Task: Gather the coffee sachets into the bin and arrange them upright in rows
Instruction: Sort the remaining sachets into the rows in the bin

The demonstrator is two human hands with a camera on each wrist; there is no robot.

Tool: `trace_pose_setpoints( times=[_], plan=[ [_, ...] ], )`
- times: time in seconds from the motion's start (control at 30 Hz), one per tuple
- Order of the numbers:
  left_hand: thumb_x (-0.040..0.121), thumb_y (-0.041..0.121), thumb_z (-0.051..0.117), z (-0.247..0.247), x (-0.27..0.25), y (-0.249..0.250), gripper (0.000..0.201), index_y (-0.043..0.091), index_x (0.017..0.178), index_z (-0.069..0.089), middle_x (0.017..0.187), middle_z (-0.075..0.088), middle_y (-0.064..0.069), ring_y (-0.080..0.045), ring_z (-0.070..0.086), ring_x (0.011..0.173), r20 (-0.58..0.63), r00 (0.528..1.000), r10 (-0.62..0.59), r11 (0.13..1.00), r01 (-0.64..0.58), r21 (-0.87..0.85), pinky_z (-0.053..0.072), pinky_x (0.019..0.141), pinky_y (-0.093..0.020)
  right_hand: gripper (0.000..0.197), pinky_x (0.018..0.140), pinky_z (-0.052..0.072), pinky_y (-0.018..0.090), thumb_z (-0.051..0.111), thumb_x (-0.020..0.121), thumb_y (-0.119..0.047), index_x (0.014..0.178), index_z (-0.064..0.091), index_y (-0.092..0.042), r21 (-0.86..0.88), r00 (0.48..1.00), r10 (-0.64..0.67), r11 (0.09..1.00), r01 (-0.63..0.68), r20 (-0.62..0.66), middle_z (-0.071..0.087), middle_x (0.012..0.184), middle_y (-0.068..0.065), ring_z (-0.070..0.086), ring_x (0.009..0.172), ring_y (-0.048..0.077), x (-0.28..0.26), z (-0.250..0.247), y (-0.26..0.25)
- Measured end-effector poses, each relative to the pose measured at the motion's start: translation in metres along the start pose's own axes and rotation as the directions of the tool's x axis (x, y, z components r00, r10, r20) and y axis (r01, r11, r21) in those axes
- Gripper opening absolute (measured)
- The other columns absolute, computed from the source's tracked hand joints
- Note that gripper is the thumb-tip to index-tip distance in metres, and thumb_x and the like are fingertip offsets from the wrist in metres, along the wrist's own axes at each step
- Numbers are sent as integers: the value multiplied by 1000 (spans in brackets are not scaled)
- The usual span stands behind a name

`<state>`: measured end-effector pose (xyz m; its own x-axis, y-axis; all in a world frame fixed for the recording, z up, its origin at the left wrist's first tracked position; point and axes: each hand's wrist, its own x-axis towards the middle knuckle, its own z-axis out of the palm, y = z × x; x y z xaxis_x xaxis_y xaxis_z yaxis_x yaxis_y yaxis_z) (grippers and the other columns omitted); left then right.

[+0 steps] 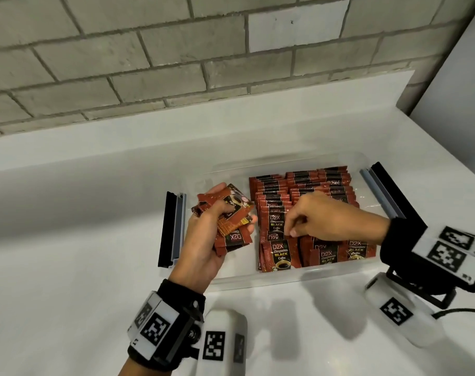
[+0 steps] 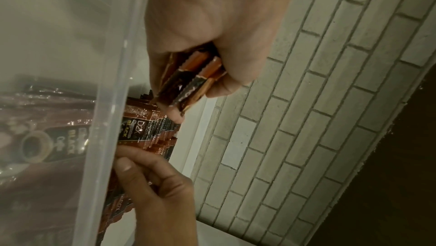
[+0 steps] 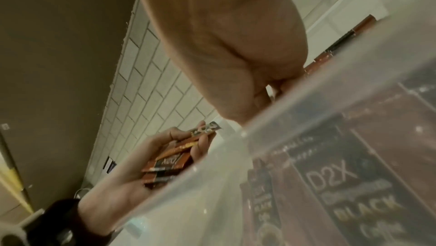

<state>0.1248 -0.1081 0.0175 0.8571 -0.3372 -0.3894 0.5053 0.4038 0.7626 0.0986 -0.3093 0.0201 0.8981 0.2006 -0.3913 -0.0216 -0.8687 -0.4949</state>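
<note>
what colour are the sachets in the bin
Dark red sachets with black panels and gold lettering; clearest in the head view.

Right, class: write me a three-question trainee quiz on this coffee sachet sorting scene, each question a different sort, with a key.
1. True or false: the left hand holds a bundle of sachets.
2. Where do the right hand fingers rest? A) on the sachet rows in the clear bin B) on the brick wall C) on the black clip
3. Fill in: the nearest sachets read "D2X ... ____ Coffee".

Key: 1 true; 2 A; 3 BLACK
</note>
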Motion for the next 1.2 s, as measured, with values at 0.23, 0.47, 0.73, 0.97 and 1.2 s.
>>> trace_pose_setpoints(
  times=[0.23, 0.47, 0.73, 0.97, 1.2],
  plan=[
    [83, -5, 61, 5, -5, 1, 48, 22, 123, 60, 97, 71, -24, -31, 69, 65, 127, 991, -30, 992, 14, 126, 58, 56, -34, 23, 70, 33, 0, 61, 91, -26, 114, 65, -28, 196, 951, -37, 975, 101, -308, 60, 107, -18, 52, 90, -9, 2, -40, -10],
    [76, -6, 68, 7, -8, -1, 49, 18, 118, 63, 98, 69, -27, -34, 68, 62, 185, 980, -78, 972, 34, 233, 58, 52, -32, 35, 75, 34, -5, 63, 90, -28, 124, 61, -34, 99, 921, -249, 952, 290, -300, 62, 101, -22, 48, 86, -25, 6, -42, -29],
    [75, -1, 72, 2, -2, -3, 48, 21, 117, 65, 102, 73, -16, -34, 71, 79, 87, 996, -2, 981, -15, 193, 59, 62, -35, 40, 81, 41, 15, 68, 86, -30, 124, 55, -37, 228, 994, -91, 968, 103, -62, 72, 81, -11, 64, 83, -4, -5, -48, -22],
    [81, 8, 69, 1, 2, -3, 42, 22, 120, 63, 100, 74, -8, -25, 71, 83, 29, 999, 37, 991, -40, 125, 57, 72, -36, 47, 64, 51, 22, 63, 89, -9, 129, 48, -29, 446, 978, -92, 895, -2, 189, 65, 68, -4, 60, 62, 8, -5, -38, -20],
    [92, 13, 43, -5, 6, -1, 32, 22, 118, 61, 112, 69, -18, -28, 65, 96, -40, 999, 18, 999, -20, -42, 54, 77, -40, 17, 55, 53, 24, 55, 95, -8, 111, 49, -12, 556, 956, -39, 820, -136, 292, 64, 89, 23, 71, 73, 27, -12, -37, -15]
  ],
)
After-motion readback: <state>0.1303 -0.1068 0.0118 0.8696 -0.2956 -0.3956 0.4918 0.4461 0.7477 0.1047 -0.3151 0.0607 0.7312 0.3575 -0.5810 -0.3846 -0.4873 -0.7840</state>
